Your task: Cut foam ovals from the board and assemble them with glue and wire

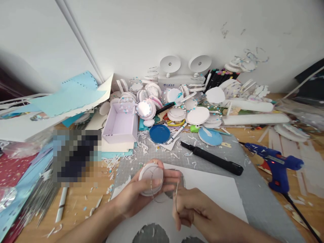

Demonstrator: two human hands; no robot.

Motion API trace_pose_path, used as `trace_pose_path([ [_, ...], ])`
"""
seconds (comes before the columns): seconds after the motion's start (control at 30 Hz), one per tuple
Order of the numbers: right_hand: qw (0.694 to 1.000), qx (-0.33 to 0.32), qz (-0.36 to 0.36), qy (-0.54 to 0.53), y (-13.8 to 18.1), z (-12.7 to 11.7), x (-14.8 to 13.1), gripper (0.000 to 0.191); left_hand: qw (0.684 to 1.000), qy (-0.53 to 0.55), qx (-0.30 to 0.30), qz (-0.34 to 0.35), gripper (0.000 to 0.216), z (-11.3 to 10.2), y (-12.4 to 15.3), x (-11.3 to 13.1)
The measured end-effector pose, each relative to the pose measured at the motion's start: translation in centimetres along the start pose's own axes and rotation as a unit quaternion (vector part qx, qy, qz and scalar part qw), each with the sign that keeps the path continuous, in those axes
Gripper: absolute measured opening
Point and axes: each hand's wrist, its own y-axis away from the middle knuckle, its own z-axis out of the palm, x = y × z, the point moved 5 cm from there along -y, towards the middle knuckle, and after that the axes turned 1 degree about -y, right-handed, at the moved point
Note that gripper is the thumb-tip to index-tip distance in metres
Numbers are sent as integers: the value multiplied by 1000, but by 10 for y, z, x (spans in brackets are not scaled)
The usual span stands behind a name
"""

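A stack of small white paper discs (148, 173) rests in my left hand (133, 195), the thumb pressed across its face and the other fingers behind and beyond it. A thin cord (151, 187) runs down over the front disc and curves in a loop below it. My right hand (196, 206) is closed, pinching a thin strand (177, 194) between thumb and forefinger; whether it is the same cord, I cannot tell. Beneath both hands lies a white sheet (217, 190) with round holes cut in it.
A black utility knife (215, 160) lies on the grey cutting mat (230, 143). At the right is a blue glue gun (275, 165). Behind stand a pale purple box (118, 123), a blue lid (159, 134) and several white disc pieces (197, 115). Paper scraps litter the surface.
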Motion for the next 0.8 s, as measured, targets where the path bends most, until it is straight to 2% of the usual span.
trace_pose_path([
  [0.13, 993, -40, 43, -106, -3, 9, -1, 33, 1000, 6, -17, -7, 28, 2, 0, -2],
  [0.33, 972, -81, 95, -201, -4, 14, 3, 47, 996, 38, -64, -46, 36, 10, 3, -6],
  [0.47, 967, -93, 102, -215, 0, 15, 10, 46, 999, 24, -32, -19, 31, 7, 1, -4],
  [0.57, 984, -48, 76, -156, 4, 5, 11, 40, 1000, 9, 10, 4, 28, 1, -1, -3],
  [0.67, 998, 26, 33, -43, 7, -8, 9, 21, 999, -5, 43, 7, 30, -5, -2, -3],
  [0.73, 997, 62, -15, 41, 7, -13, 4, 12, 998, -17, 56, 5, 27, -7, -2, -4],
  [0.8, 985, 85, -81, 125, 7, -15, -1, 14, 997, -30, 66, -2, 19, -7, -3, -5],
])
